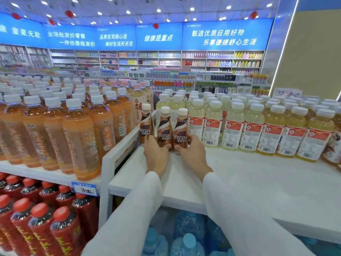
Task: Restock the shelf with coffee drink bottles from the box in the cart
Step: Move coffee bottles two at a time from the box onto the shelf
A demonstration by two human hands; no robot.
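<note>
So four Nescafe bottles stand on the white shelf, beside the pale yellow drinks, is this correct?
Not quite. The head view shows three Nescafe bottles, not four. They do stand on the white shelf, beside the pale yellow drinks.

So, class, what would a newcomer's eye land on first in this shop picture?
Three brown coffee bottles stand mid-frame on the white shelf, the left hand and right hand gripping their bases. Rows of orange bottles crowd the left, pale yellow bottles the right, with bright blue banners above.
</note>
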